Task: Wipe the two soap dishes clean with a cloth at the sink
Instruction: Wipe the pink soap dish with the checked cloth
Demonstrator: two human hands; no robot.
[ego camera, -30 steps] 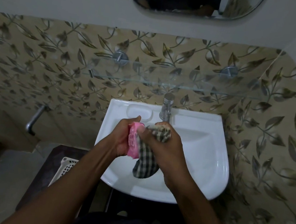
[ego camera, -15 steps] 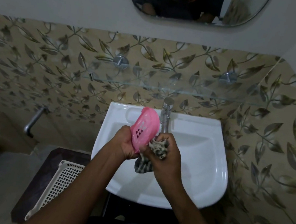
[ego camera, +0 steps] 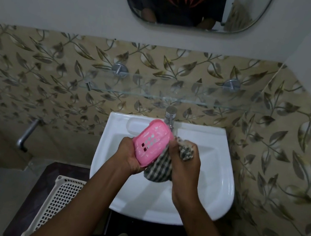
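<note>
A pink perforated soap dish is held over the white sink, its slotted face turned up toward me. My left hand grips its lower left edge. My right hand is closed on a checked cloth, pressed against the dish's right side and underside. Part of the cloth bunches out above my right fingers, the rest hangs below the dish. A second soap dish is not visible.
A chrome tap stands at the sink's back edge, right behind the dish. A glass shelf runs along the tiled wall above it. A white plastic basket sits on a dark surface to the lower left, and a mirror hangs above.
The dish went from edge-on to flat, holes facing me, and rose toward the tap. The cloth moved from the front of the dish to its right side and underside.
</note>
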